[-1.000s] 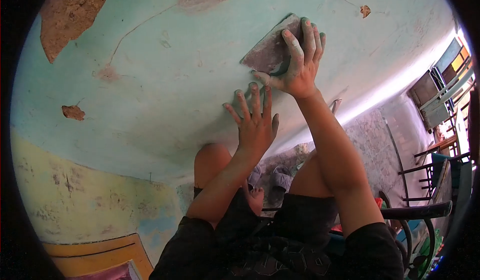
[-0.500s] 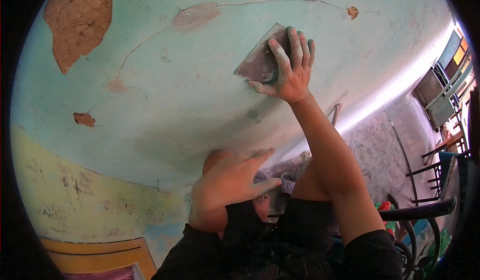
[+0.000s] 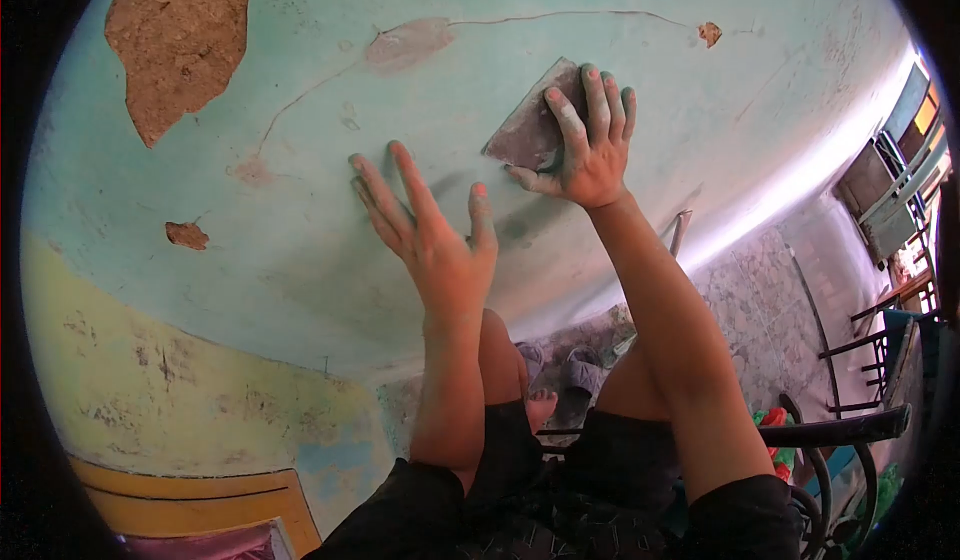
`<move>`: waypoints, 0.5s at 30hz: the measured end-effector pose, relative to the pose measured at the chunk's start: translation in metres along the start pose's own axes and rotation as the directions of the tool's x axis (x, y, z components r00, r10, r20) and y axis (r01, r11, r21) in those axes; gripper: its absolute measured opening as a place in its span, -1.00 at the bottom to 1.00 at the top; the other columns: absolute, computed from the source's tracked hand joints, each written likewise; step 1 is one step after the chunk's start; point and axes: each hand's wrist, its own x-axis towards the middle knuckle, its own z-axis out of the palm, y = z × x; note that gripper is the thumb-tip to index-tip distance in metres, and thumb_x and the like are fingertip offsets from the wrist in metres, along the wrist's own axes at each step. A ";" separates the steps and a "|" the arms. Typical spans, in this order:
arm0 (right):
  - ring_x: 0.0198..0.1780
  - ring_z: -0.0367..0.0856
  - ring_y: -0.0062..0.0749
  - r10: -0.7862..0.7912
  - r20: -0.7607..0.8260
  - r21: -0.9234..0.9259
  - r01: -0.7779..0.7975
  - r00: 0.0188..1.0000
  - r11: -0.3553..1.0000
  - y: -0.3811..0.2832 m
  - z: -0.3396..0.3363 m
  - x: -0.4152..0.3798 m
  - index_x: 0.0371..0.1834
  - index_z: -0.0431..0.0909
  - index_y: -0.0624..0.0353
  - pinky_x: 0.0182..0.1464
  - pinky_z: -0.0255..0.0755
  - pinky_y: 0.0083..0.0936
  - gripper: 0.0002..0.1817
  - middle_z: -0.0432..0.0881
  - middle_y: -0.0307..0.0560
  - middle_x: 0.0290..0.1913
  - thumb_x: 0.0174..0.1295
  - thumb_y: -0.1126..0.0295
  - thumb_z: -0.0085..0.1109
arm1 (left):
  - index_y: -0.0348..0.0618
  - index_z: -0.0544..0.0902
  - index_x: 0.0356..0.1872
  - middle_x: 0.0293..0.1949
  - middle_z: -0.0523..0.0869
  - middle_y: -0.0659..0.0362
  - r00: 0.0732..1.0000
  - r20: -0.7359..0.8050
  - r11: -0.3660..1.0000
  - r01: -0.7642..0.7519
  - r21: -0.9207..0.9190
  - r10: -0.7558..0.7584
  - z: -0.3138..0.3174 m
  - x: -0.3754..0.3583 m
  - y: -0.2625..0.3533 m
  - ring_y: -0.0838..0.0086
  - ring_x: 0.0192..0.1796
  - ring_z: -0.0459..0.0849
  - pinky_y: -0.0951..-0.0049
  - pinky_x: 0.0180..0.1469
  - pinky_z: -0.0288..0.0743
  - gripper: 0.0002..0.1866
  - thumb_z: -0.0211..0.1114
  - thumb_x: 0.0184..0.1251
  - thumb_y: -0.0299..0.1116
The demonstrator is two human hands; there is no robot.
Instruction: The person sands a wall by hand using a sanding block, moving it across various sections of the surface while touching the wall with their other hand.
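My right hand (image 3: 597, 145) presses a dark, flat square sheet (image 3: 525, 135) against the pale green wall (image 3: 330, 290), with its fingers spread over the sheet's right side and whitish dust on them. To its left, my left hand (image 3: 430, 230) lies spread on or very near the wall and holds nothing. Above the hands a thin crack runs through a greyish patch (image 3: 410, 44) to a small chipped spot (image 3: 709, 34).
Bare brown plaster (image 3: 180, 40) shows at the upper left, with a smaller chip (image 3: 187, 236) below it. A black metal armrest (image 3: 840, 426) is at the lower right. Sandals (image 3: 582, 370) lie on the floor near my bare foot.
My left hand has risen from low near my knee to the wall, fingers now spread upward. My right hand and the sheet stay at nearly the same place; the view has shifted slightly.
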 end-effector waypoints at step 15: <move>0.49 0.13 0.19 -0.030 0.005 0.010 0.030 1.000 0.999 0.000 -0.002 0.003 0.42 0.28 0.00 0.49 -0.19 0.20 0.11 0.23 0.31 0.45 -0.14 -0.50 0.26 | -0.13 0.02 0.56 0.56 -0.18 -0.26 0.990 0.104 0.990 0.088 0.111 -0.100 0.009 -0.003 0.001 -0.40 0.53 -0.18 -0.45 0.38 -0.10 -0.12 0.28 0.30 -0.20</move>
